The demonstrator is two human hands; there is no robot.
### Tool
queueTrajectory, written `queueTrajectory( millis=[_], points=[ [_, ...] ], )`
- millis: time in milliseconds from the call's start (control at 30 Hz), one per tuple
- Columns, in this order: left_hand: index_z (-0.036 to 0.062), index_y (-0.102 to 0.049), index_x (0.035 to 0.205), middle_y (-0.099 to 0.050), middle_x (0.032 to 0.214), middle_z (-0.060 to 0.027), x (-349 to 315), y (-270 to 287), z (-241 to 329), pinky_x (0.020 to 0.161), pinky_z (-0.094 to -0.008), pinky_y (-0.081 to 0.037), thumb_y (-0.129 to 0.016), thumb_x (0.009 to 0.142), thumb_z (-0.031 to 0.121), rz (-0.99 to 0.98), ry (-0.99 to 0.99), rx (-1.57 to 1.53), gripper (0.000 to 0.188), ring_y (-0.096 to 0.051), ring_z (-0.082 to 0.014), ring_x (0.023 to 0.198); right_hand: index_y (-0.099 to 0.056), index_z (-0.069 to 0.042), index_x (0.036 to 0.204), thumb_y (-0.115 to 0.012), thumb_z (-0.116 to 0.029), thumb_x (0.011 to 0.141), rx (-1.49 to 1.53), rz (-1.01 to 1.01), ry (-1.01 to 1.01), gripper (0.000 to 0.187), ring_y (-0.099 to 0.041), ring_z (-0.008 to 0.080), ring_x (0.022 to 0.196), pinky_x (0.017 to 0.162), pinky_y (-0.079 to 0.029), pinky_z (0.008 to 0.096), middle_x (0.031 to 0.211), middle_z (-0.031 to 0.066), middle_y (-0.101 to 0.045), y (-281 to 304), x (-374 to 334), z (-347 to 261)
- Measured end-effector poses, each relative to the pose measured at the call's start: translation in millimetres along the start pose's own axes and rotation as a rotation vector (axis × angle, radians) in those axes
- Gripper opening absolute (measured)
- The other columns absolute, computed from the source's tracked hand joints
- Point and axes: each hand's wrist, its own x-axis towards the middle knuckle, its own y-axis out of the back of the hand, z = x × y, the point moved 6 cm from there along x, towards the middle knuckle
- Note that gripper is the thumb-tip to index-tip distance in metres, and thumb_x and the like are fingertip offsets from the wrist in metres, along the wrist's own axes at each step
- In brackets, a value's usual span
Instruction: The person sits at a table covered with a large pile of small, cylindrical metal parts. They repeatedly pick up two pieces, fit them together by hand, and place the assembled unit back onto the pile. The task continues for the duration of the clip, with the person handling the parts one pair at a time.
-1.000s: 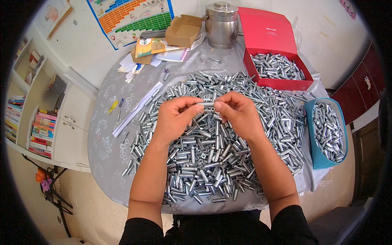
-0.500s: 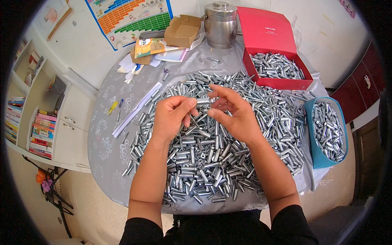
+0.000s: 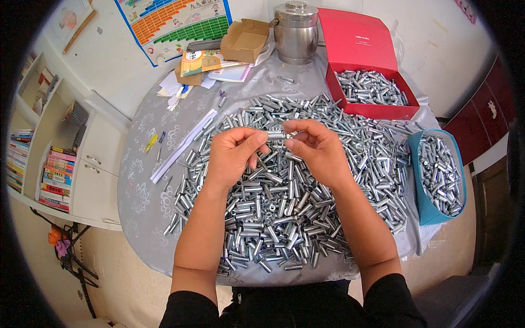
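Between my two hands, above a wide heap of loose metal parts, is a shiny metal sleeve anchor [image 3: 275, 135], lying roughly level. My left hand [image 3: 234, 152] pinches its left end between thumb and fingers. At the right end, the thumb and fingertips of my right hand [image 3: 318, 148] are closed in on it; the exact contact is partly hidden. Underneath spreads the heap [image 3: 284, 218] of silvery tubes and bolts, with a few nuts or washers among them.
An open red box [image 3: 377, 113] of similar parts stands at the back right, and a blue fabric bin [image 3: 437, 216] of them at the right edge. Behind are a steel canister [image 3: 296, 38], a small cardboard box [image 3: 244, 44] and books. A white folded strip [image 3: 183, 146] lies left.
My right hand's spread fingers have come together and moved slightly left and down onto the anchor's right end. My left hand keeps its hold, nearly unmoved.
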Motion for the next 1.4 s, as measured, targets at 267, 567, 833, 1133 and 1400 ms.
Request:
queueTrajectory(
  millis=[267, 567, 833, 1133, 1400],
  points=[
    [-0.0008, -0.068, 0.091, -0.067, 0.073, -0.0059, 1, 0, -2, 0.043, -0.0182, -0.038, -0.067, 0.09, 0.016, 0.0, 0.006, 0.009, 0.016, -0.05, -0.0055, 0.048, -0.066, 0.0, 0.102, -0.069, -0.009, 0.088, -0.05, -0.041, -0.048, 0.017, -0.056, 0.0066, 0.069, 0.063, -0.048, 0.0213, 0.085, 0.0028, -0.065, 3, 1, 7],
    [-0.0004, -0.069, 0.092, -0.067, 0.074, -0.0045, 1, 0, -2, 0.045, -0.0175, -0.04, -0.067, 0.09, 0.017, -0.002, 0.014, -0.023, 0.017, -0.05, -0.0043, 0.049, -0.065, 0.0, 0.106, -0.069, -0.01, 0.087, 0.056, -0.038, -0.112, 0.021, -0.056, 0.0067, 0.069, 0.062, -0.047, 0.022, 0.084, 0.0006, -0.062, 2, -1, 8],
    [-0.0001, -0.069, 0.09, -0.067, 0.073, -0.0055, 1, 0, -2, 0.042, -0.0181, -0.037, -0.066, 0.091, 0.017, 0.013, -0.004, -0.004, 0.017, -0.05, -0.0054, 0.047, -0.063, 0.0, 0.106, -0.07, -0.008, 0.086, -0.006, -0.106, -0.248, 0.022, -0.056, 0.0064, 0.07, 0.063, -0.048, 0.0223, 0.086, 0.0024, -0.064, 5, 1, 17],
    [0.0013, -0.067, 0.084, -0.066, 0.071, -0.0047, 1, 0, -2, 0.042, -0.0184, -0.036, -0.065, 0.091, 0.019, 0.034, 0.019, 0.017, 0.02, -0.048, -0.0052, 0.046, -0.064, 0.001, 0.104, -0.067, -0.007, 0.088, -0.032, -0.103, -0.23, 0.019, -0.057, 0.0069, 0.069, 0.062, -0.049, 0.0229, 0.085, 0.0025, -0.065, 4, 1, 15],
    [0.0009, -0.067, 0.084, -0.066, 0.071, -0.0045, 1, 0, -2, 0.043, -0.0183, -0.037, -0.066, 0.091, 0.019, 0.033, 0.015, 0.005, 0.02, -0.049, -0.0047, 0.047, -0.064, 0.001, 0.099, -0.062, -0.011, 0.093, 0.043, -0.044, -0.142, 0.014, -0.057, 0.0074, 0.064, 0.06, -0.048, 0.0217, 0.077, 0.0015, -0.063, 3, 0, 11]
  ],
)
